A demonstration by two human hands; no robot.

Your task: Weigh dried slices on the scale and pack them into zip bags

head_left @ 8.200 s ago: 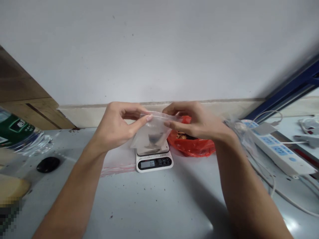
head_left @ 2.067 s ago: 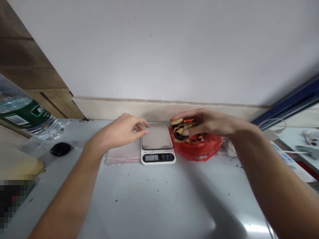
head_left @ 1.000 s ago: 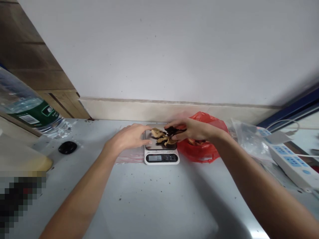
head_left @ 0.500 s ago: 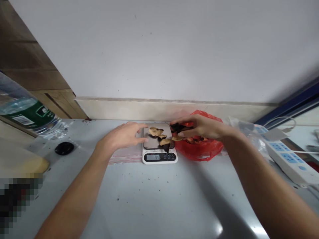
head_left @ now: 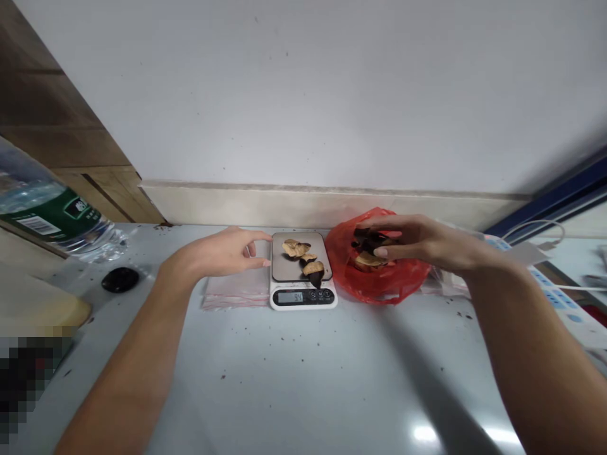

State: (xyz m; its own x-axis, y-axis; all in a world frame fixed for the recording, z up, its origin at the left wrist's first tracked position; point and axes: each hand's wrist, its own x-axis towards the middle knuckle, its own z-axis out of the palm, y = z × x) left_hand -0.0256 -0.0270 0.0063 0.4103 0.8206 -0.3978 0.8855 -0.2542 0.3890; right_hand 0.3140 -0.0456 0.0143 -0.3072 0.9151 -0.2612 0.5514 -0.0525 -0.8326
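Note:
A white kitchen scale stands on the table, its display reading about 94. On its metal plate lie several dried brown pieces, one hanging over the front edge. My left hand is at the scale's left side, thumb and fingers apart, holding nothing. To the right of the scale a red plastic bag lies open with more dried pieces inside. Over the bag is my right hand, its thumb and fingers closed round dark and tan dried pieces.
Clear zip bags lie left of the scale. Further left are a black round lid and a large water bottle. A power strip with cables is at the right. A wall rises behind.
My right hand has moved right, away from the scale's edge and over the red bag, with dried pieces still in its fingers. My left hand has drawn slightly left, off the scale.

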